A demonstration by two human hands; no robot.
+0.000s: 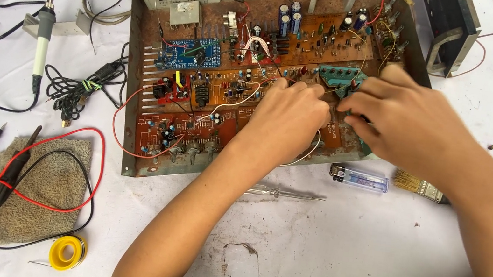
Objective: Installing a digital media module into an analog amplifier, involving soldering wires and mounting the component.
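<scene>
Mid-frame, left hand [287, 120] and right hand [406, 119] both curled narrow over the opened chassis's brown circuit board [196, 128], grip contents hidden; soldering iron [43, 39] lay untouched upper left on the worktop [340, 248], so work looked unfinished.

The circuit boards [197, 122] are reddish-brown, with one small blue board [189, 53] and a teal one [340, 78]. A yellow solder spool [67, 252] lies beside a beige-brown towel [49, 191] crossed by red and black wires [71, 172]. The tablecloth [340, 248] is white.
</scene>
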